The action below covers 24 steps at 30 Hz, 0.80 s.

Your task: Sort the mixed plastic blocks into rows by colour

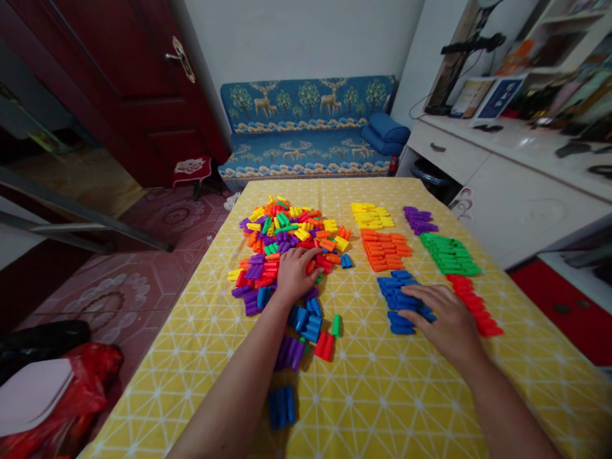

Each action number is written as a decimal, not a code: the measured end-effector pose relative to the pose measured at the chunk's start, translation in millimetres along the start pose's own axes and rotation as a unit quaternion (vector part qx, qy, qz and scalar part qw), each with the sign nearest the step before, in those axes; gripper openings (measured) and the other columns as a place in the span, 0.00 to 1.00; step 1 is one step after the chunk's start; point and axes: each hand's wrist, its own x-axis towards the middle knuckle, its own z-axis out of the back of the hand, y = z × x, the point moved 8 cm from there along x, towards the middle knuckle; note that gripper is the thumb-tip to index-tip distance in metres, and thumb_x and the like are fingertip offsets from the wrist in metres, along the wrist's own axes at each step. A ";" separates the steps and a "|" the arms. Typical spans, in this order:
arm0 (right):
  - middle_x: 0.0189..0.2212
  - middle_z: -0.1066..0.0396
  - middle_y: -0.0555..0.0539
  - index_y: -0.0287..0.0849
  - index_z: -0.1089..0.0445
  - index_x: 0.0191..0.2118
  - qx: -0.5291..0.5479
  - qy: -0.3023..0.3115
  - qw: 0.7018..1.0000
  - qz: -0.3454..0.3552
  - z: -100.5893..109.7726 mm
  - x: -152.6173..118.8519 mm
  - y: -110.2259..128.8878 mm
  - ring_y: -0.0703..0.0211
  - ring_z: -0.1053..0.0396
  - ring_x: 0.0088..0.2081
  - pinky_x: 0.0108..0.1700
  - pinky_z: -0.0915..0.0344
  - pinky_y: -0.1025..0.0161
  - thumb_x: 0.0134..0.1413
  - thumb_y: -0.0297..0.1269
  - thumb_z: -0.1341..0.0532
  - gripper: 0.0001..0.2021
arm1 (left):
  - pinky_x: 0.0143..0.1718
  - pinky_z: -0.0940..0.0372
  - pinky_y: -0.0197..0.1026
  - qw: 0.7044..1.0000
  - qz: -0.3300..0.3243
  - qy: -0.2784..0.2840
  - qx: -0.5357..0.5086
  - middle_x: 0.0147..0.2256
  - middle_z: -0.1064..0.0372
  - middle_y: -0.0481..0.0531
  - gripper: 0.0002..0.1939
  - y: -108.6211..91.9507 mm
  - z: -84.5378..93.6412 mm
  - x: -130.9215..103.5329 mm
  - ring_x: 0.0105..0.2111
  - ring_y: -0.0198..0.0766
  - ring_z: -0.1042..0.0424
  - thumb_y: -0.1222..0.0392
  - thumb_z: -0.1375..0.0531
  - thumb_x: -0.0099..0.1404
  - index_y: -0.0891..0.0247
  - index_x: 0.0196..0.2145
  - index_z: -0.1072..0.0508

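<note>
In the head view, we are resting our left hand over the mixed pile of coloured pieces, thumb apart from the fingers; we cannot tell whether they are gripping one. Our right hand is lying at the blue pieces, thumb and forefinger standing apart. Orange pieces are lying beyond these, red pieces are flanking the hand's right, and a loose blue block is sitting beside our left forearm. The yellow tablecloth is showing between pile and rows and toward us; its far edge is facing a sofa, its right edge a white cabinet.
</note>
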 end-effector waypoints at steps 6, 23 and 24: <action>0.44 0.24 0.48 0.50 0.25 0.45 0.010 0.045 0.999 -0.006 -10.4 -2.6 -10.2 0.51 0.29 0.46 0.50 0.33 0.49 0.53 0.46 0.36 0.14 | 0.50 0.42 0.51 1.000 0.004 0.000 -0.010 0.48 0.29 0.54 0.24 0.1 0.3 0.4 0.49 0.50 0.35 0.49 0.37 0.61 0.53 0.54 0.29; 0.52 0.30 0.45 0.49 0.29 0.52 0.155 0.174 0.969 0.080 -68.7 12.5 133.5 0.51 0.33 0.53 0.54 0.33 0.51 0.55 0.35 0.37 0.17 | 0.51 0.41 0.51 1.000 0.018 0.004 -0.014 0.48 0.29 0.54 0.26 3.0 0.4 1.1 0.49 0.50 0.34 0.50 0.35 0.60 0.53 0.55 0.30; 0.56 0.33 0.44 0.50 0.31 0.55 0.149 0.193 0.966 0.083 -77.2 12.5 146.6 0.50 0.36 0.56 0.57 0.35 0.49 0.54 0.34 0.36 0.21 | 0.51 0.41 0.51 1.000 0.018 0.004 -0.013 0.48 0.29 0.53 0.26 3.0 0.3 1.0 0.49 0.50 0.34 0.49 0.35 0.60 0.53 0.56 0.31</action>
